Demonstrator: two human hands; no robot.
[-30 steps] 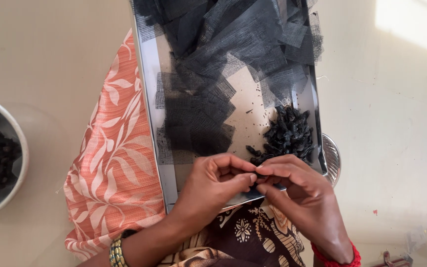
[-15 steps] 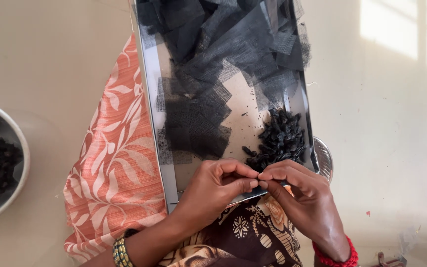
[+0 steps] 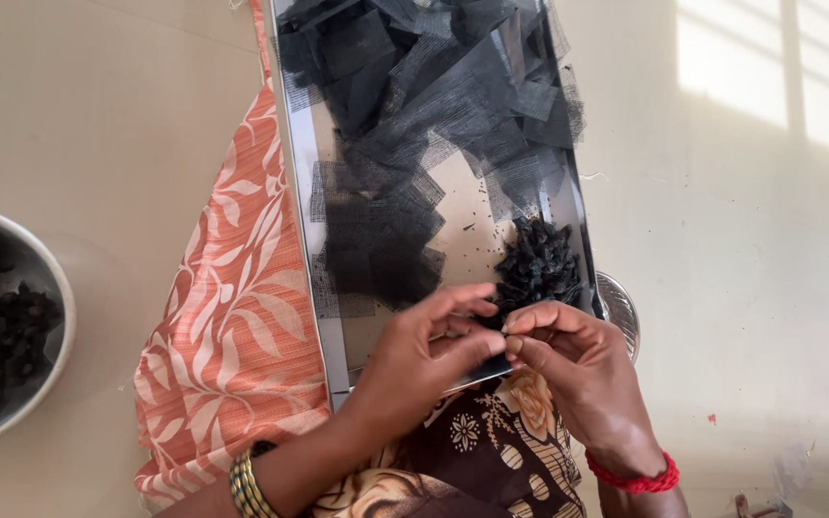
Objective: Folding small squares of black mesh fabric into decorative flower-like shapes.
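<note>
Centrally, near the viewer, the left hand [image 3: 414,360] and the right hand [image 3: 582,369] meet over the near end of a long metal tray [image 3: 301,182] that rests on the person's lap. Both grips are nearly closed: thumb and forefinger of each hand pinch together at one shared spot, where a small dark piece [image 3: 501,331] seems to be held; it is too small and too hidden by the fingers to tell what it is.

Just beyond the fingertips, at the tray's right near corner, lies a heap of small black bundles [image 3: 534,264]. Squares of black net [image 3: 434,96] fill the far part of the tray, overlapping loosely. Dark crumbs speck the bare metal between net and heap.

An orange leaf-patterned cloth [image 3: 232,336] lies under the tray's left side, on the pale floor [image 3: 107,115]. At the far left edge a white bowl [image 3: 61,317] holds dark clumps like those in the heap, well apart from the hands. A small round metal thing [image 3: 621,312] shows partly, just right of the tray.

As a judgement: fine pinching of this kind goes best with both hands low over the tray, so that loose bits fall onto the metal, and with the fingertips close together, so that the piece does not slip.
</note>
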